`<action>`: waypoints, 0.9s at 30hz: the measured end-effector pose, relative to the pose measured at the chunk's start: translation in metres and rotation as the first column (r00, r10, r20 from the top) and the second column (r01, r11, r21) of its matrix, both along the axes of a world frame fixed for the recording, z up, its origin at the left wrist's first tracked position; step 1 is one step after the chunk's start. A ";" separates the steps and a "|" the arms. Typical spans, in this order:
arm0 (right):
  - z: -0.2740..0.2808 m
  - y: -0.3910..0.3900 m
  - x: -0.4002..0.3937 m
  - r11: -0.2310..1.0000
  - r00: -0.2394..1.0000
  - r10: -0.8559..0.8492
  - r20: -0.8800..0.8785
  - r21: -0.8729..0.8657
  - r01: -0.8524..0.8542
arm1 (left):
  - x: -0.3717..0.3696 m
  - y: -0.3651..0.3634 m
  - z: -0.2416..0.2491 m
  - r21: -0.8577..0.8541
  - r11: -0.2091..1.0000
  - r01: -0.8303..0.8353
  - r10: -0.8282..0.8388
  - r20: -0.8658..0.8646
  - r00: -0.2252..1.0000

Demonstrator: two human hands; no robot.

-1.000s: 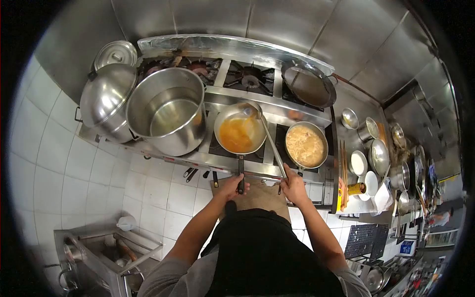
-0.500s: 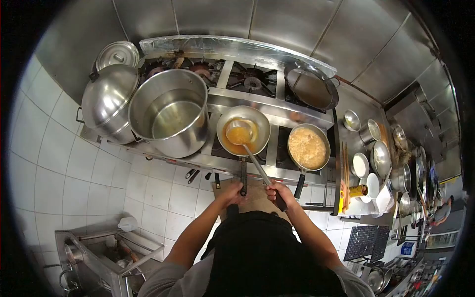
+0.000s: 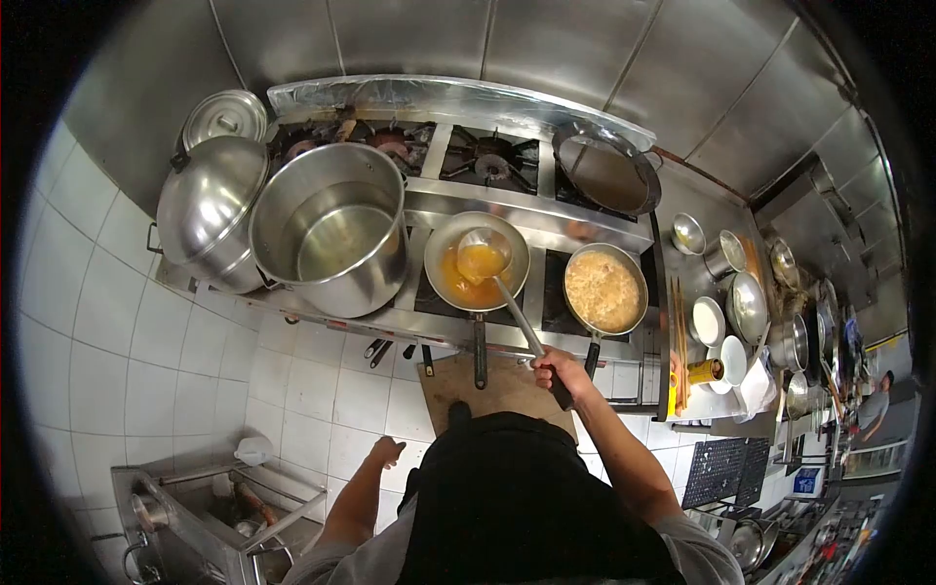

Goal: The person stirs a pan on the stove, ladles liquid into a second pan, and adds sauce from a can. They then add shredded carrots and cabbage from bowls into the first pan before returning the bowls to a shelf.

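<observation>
My right hand (image 3: 563,370) is closed on the dark handle of a ladle (image 3: 522,322). The ladle's bowl holds orange liquid and is over a frying pan (image 3: 442,239) with more of that liquid in it. This pan's black handle points toward me with no hand on it. My left hand (image 3: 388,451) is away from the pan, near my body, its fingers curled; whether it holds anything is too small to tell. To the right, a second pan (image 3: 604,291) holds a pale, lumpy orange mixture.
A big steel pot (image 3: 331,234) and a domed lidded pot (image 3: 214,200) stand left on the stove. A dark wok (image 3: 609,171) sits at the back burner. Bowls (image 3: 707,322), chopsticks and a yellow can (image 3: 706,371) are on the right counter. Another person (image 3: 876,405) is far right.
My left hand has let go of the frying pan's handle and moved back toward my body. The ladle's bowl has shifted slightly up and right within the pan's area.
</observation>
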State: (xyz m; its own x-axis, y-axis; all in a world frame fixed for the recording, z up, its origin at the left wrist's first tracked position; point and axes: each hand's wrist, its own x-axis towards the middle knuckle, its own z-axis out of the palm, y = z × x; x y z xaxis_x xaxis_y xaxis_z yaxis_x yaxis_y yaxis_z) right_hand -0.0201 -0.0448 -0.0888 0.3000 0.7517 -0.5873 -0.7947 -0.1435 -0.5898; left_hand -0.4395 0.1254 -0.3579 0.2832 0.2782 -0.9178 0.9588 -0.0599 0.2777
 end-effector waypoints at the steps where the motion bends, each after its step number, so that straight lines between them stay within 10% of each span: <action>1: 0.005 0.000 0.002 1.000 1.000 0.000 0.000 0.000 0.000 | -0.002 -0.004 0.011 -0.005 0.998 -0.064 0.064 0.014 0.998; 6: 0.030 -0.003 0.003 0.996 0.985 0.055 0.163 -0.082 -0.042 | 0.022 -0.005 0.031 -0.041 0.992 -0.118 0.120 0.063 0.991; 11: 0.026 -0.005 0.009 0.986 0.906 0.143 0.397 -0.141 -0.094 | 0.087 -0.003 0.057 -0.366 0.785 -0.500 0.603 0.264 0.753; 19: 0.030 -0.006 0.002 0.955 0.693 0.269 0.669 -0.278 -0.102 | 0.215 0.001 0.074 -0.644 0.673 -0.364 0.717 0.446 0.536; 21: 0.038 -0.008 -0.002 0.915 0.342 0.388 0.856 -0.402 -0.031 | 0.238 0.001 0.081 -0.740 0.616 -0.270 0.741 0.428 0.517; 27: 0.020 -0.010 0.004 0.920 -0.103 0.391 0.915 -0.387 0.057 | 0.260 -0.007 0.144 -0.747 0.529 -0.403 0.817 0.321 0.478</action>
